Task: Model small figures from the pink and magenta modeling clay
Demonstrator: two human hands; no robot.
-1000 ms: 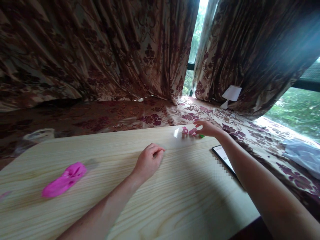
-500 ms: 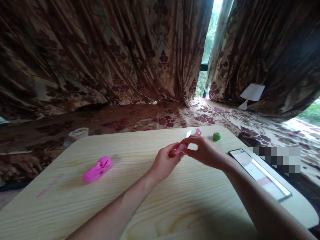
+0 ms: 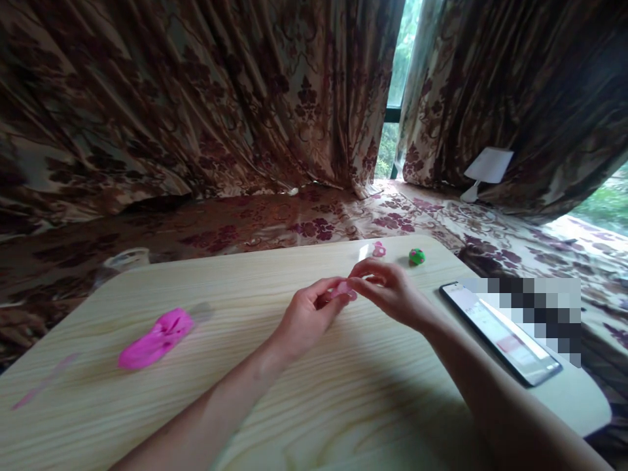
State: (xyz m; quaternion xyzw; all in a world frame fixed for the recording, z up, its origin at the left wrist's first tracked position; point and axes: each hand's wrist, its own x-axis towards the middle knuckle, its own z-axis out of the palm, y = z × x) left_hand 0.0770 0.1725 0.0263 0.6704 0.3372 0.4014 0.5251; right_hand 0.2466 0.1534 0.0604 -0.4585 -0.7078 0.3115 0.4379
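Observation:
A small pale pink piece (image 3: 346,290), perhaps modelling clay, sits between my two hands above the middle of the table. The thumb and fingers of my left hand (image 3: 314,315) are closed on it from the left. From the right, my right hand (image 3: 387,291) touches it with thumb and fingertips pinched, partly covering it. Just beyond the right hand lie a small pink cut-out shape (image 3: 379,249) and a green ball with pink spots (image 3: 417,256). A bright pink soft lump (image 3: 157,339), apparently modelling clay, rests to the left of my left arm.
A phone (image 3: 500,333) with its screen lit lies on the right of the wooden table (image 3: 275,418). At the left is a thin pink streak (image 3: 44,383). Past the table edge stand a clear plastic container (image 3: 127,260) and a white lamp (image 3: 490,167).
My right hand has come from the far table edge, where the pink pieces lay, back to my left hand with the pale pink piece. Over the last half second, both hands keep fingering it.

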